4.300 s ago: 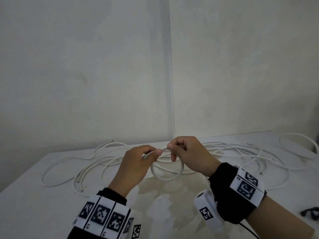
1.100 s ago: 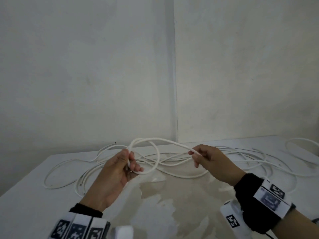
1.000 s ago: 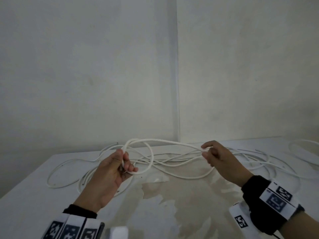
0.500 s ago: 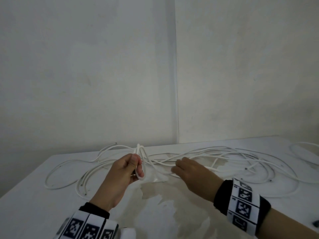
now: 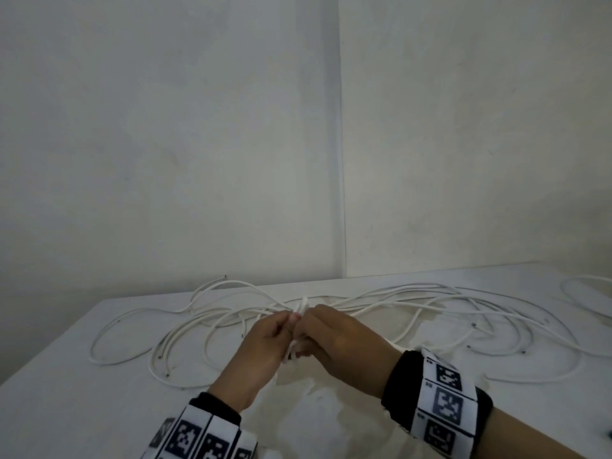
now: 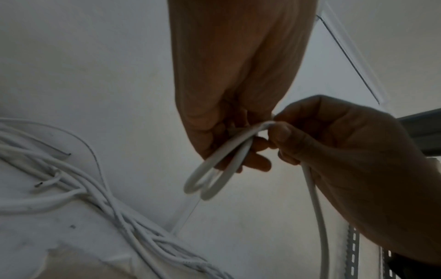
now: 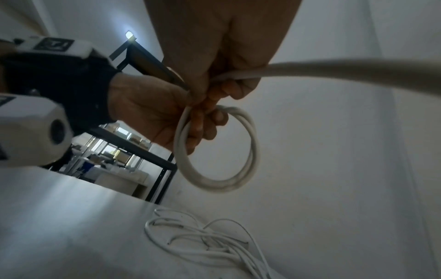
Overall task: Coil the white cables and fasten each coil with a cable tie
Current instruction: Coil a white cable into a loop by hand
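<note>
A small coil of white cable (image 7: 238,151) of about two loops hangs between my hands above the table (image 5: 82,409). My left hand (image 5: 287,326) grips the coil's top, its fingers curled through the loops (image 6: 214,175). My right hand (image 5: 309,327) pinches the same spot from the right. The cable's free run (image 6: 317,207) passes down through its palm. In the right wrist view that strand (image 7: 334,69) leads off to the right. Several loose white cables (image 5: 430,303) lie tangled across the table behind my hands. No cable tie shows.
The table stands in a wall corner (image 5: 342,193), with its left edge (image 5: 49,352) close by. A pale stain (image 5: 314,412) marks the surface under my hands. A black metal shelf frame (image 7: 143,149) stands beyond the table's left side. More cable (image 5: 589,286) lies at far right.
My right hand, which had drawn a length of cable out to the right, has swung back to my left hand. Both hands now meet at the coil.
</note>
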